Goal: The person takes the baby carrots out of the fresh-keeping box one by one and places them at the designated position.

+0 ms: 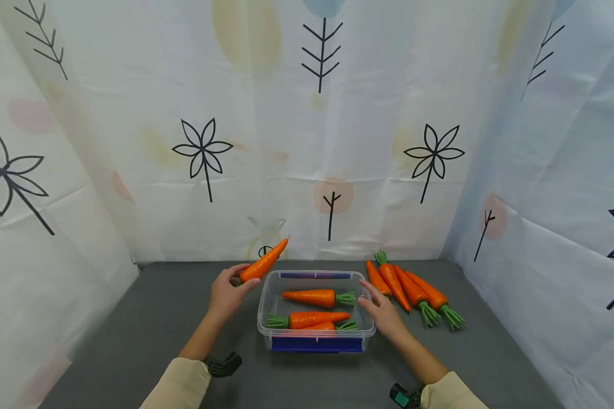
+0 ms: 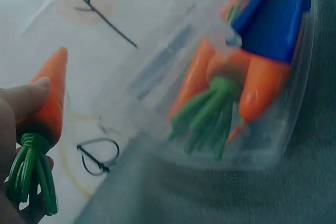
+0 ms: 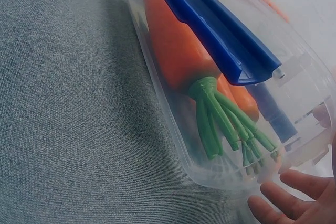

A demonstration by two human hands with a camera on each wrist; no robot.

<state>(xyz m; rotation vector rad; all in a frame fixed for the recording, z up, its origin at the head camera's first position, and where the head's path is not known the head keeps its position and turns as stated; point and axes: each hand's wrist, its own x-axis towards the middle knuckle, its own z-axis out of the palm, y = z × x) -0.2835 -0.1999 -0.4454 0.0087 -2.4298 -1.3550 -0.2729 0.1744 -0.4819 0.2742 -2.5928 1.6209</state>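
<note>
My left hand grips an orange carrot with its tip pointing up and right, just left of a clear plastic box. In the left wrist view, the held carrot shows its green stalks hanging below the thumb. Inside the box lie several carrots, among them an upper carrot and a lower carrot. My right hand is at the box's right side, fingers extended near the rim. In the right wrist view, the fingers lie beside the box's end wall.
Several loose carrots lie on the grey table right of the box. A blue latch hangs on the box's front. Patterned white cloth surrounds the table's back and sides.
</note>
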